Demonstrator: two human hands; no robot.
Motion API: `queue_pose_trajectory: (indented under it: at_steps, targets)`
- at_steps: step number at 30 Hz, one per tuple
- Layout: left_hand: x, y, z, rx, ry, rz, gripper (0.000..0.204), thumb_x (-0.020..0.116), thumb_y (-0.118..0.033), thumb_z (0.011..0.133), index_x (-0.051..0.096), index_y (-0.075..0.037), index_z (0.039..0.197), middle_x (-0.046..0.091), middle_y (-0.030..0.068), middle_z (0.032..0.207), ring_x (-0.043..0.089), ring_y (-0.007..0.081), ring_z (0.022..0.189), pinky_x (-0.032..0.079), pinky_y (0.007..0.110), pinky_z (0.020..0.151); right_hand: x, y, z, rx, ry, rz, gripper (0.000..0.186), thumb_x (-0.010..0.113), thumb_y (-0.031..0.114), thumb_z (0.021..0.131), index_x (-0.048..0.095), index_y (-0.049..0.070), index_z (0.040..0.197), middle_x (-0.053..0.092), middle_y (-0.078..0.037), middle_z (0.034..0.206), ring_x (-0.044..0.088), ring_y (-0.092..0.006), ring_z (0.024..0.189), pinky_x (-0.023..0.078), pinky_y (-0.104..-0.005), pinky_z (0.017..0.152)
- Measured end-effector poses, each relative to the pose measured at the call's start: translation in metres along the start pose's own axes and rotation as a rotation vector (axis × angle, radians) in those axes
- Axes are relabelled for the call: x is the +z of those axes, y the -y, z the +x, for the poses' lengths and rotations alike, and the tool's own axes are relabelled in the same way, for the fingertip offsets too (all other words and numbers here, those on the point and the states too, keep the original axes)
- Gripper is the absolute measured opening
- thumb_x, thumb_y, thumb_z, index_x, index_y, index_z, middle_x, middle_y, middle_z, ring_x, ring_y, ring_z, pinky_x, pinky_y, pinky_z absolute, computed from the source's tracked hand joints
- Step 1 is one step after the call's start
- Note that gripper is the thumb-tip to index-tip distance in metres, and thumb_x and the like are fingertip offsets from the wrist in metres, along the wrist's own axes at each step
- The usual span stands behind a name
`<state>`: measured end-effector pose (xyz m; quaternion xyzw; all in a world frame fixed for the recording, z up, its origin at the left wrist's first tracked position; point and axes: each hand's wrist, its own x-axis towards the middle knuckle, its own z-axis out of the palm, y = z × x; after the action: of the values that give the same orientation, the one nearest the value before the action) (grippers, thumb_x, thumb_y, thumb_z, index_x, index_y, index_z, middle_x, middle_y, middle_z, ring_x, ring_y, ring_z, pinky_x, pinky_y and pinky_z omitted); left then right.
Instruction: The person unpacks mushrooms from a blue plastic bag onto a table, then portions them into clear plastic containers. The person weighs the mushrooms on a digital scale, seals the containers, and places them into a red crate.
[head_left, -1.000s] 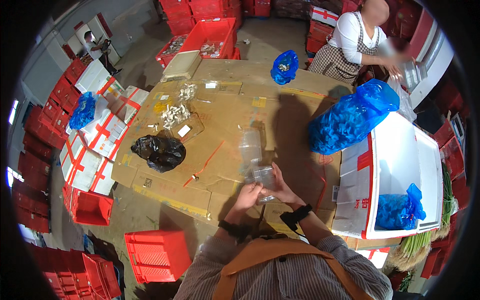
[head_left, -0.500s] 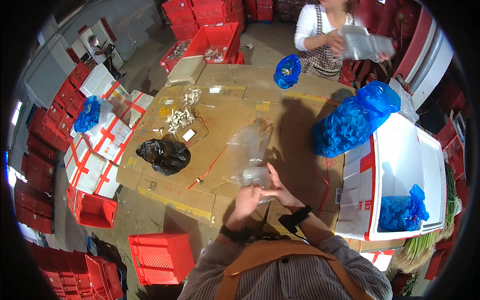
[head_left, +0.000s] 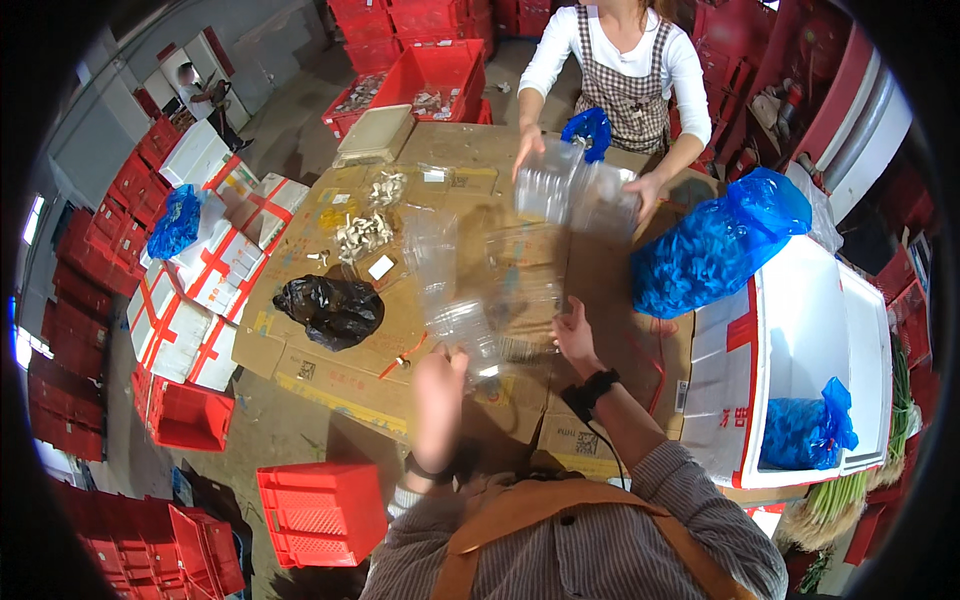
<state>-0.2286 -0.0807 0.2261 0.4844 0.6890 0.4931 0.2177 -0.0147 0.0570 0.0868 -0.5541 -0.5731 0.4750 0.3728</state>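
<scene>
Head view: clear container (head_left: pixel 466 328) lies just beyond left grip (head_left: pixel 439 385).

1. White foam box (head_left: pixel 708 352), lower right: big red writing (head_left: pixel 734 416).
2. Cardboard (head_left: pixel 480 420), lower middle and lower left: black square codes (head_left: pixel 587 443).
3. White sticker (head_left: pixel 381 267), left of middle: too small to read.

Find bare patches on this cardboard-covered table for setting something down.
Bare cardboard shows between the black bag and the near table edge, and, shaded, between the right hand and the large blue bag. Crowded: the middle, where clear containers lie by the left hand, and farther left, around the white mushroom-like pieces.
</scene>
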Motion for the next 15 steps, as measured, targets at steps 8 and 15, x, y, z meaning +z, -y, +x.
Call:
queue_pose_trajectory:
  at_steps: [8, 15]
  targets:
    - [-0.033, 0.021, -0.020, -0.286, 0.033, 0.078, 0.028, 0.059, -0.022, 0.086, 0.059, 0.000, 0.069, 0.052, 0.0016, 0.051, 0.047, 0.0072, 0.047, 0.036, 0.026, 0.045, -0.036, -0.056, -0.033, -0.006, 0.140, -0.409, 0.055, 0.054, 0.006, 0.075, 0.038, 0.003, 0.128, 0.061, -0.013, 0.083, 0.060, -0.0213, 0.074, 0.048, -0.0317, 0.062]
    - [0.002, 0.072, -0.038, -0.432, 0.310, -0.024, 0.026, 0.058, -0.025, 0.087, 0.063, -0.001, 0.077, 0.056, -0.0010, 0.060, 0.046, 0.0071, 0.051, 0.039, 0.024, 0.050, -0.113, -0.036, -0.082, -0.066, -0.094, -0.403, 0.054, 0.060, 0.004, 0.073, 0.045, 0.005, 0.125, 0.062, -0.011, 0.091, 0.060, -0.0224, 0.081, 0.049, -0.0333, 0.070]
